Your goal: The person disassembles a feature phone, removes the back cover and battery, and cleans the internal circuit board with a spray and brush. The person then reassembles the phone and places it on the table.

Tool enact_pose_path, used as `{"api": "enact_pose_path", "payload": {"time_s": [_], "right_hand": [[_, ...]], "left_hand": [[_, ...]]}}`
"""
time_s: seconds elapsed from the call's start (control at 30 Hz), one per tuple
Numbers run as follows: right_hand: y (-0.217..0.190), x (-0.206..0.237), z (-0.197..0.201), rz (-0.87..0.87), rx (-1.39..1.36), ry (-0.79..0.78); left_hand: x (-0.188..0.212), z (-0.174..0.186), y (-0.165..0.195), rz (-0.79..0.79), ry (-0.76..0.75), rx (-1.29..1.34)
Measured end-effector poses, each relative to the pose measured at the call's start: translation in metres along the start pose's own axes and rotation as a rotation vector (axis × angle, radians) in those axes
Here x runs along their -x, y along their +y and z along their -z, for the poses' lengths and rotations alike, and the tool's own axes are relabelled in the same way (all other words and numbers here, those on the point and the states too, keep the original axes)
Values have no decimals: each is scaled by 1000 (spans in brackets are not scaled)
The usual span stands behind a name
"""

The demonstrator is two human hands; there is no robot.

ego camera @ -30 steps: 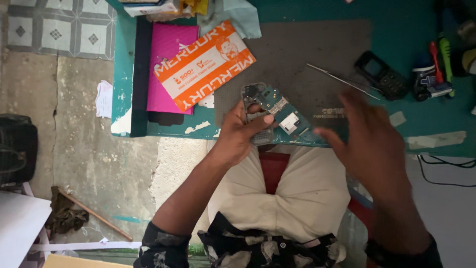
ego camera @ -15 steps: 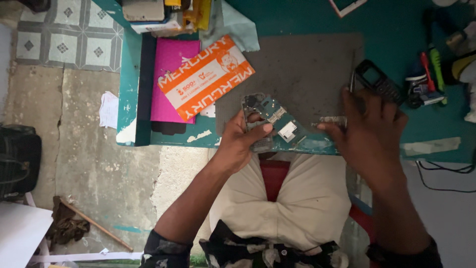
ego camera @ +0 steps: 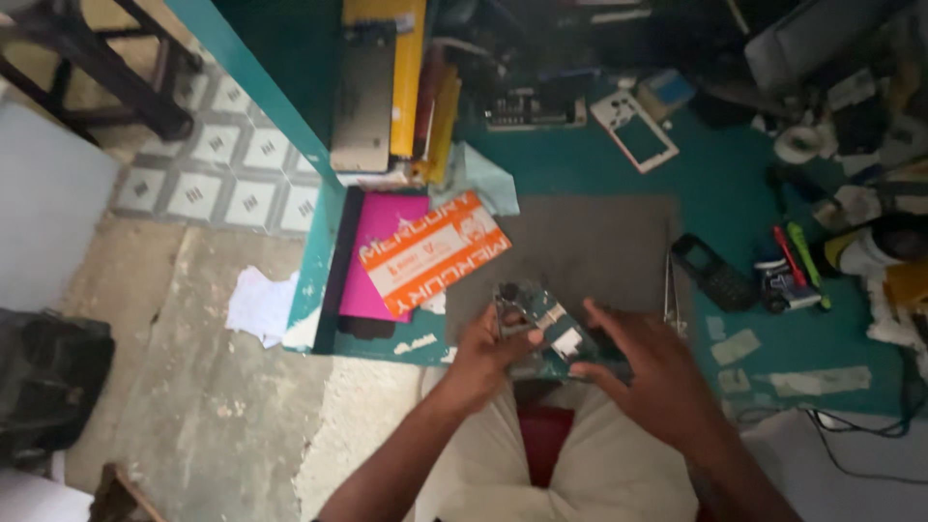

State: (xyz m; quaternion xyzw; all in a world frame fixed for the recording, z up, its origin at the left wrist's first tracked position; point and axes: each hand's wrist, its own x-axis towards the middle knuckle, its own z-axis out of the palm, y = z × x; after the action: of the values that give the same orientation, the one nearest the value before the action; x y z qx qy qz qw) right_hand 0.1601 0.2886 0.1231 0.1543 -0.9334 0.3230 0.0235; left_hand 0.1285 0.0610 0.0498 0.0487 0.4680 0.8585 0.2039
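Note:
A green phone circuit board (ego camera: 546, 329) with a small white part on it is held over the front edge of the teal workbench (ego camera: 715, 184). My left hand (ego camera: 488, 353) grips its left side with thumb and fingers. My right hand (ego camera: 652, 372) covers its right end, fingers curled over the board. Both hands meet just above my lap. Metal tweezers (ego camera: 668, 280) lie on the grey mat (ego camera: 590, 242) right behind my right hand.
An orange box (ego camera: 432, 249) lies on a pink sheet (ego camera: 382, 256) at the bench's left. A small black phone (ego camera: 712, 273), red and green tools (ego camera: 800, 256), a white phone frame (ego camera: 635, 129) and yellow boxes (ego camera: 406, 77) crowd the bench. A white paper (ego camera: 259, 304) lies on the floor.
The view has tilted up, showing more of the bench's back. My right hand has come back from the tweezers' side and now closes over the board's right end.

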Motion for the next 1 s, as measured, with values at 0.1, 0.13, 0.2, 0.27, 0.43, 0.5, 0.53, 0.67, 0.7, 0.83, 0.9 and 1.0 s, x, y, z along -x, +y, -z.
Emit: {"api": "enact_pose_path", "payload": {"time_s": [0.1, 0.13, 0.2, 0.27, 0.43, 0.5, 0.53, 0.67, 0.7, 0.83, 0.9, 1.0], "right_hand": [[-6, 3, -6, -34, -98, 22], [-5, 4, -9, -61, -133, 22], [1, 5, -15, -190, -232, -3], [9, 6, -22, -282, -319, -9], [35, 6, -29, -610, -555, -63], [44, 4, -30, -558, -622, 14], [47, 3, -31, -535, -655, 50], [59, 1, -36, -537, -857, 281], [61, 1, -37, -495, -949, 318], [65, 4, -39, -472, -1059, 387], [64, 5, -38, -450, -1069, 406], [60, 2, -35, -408, -1062, 420]], "left_hand": [[1, -3, 4, 26, 3, -38], [2, -4, 6, 21, 2, -65], [3, -5, 9, 12, 1, -116], [5, -7, 11, 35, 8, -100], [5, -13, 15, 44, -24, -26], [4, -15, 17, 52, -29, -23], [4, -15, 19, 40, -38, 3], [-1, -13, 19, 32, -60, 98], [-1, -12, 17, 42, -62, 121], [3, -8, 8, -2, -83, 73], [3, -7, 8, 3, -71, 52], [0, -8, 10, 28, -77, 118]]}}
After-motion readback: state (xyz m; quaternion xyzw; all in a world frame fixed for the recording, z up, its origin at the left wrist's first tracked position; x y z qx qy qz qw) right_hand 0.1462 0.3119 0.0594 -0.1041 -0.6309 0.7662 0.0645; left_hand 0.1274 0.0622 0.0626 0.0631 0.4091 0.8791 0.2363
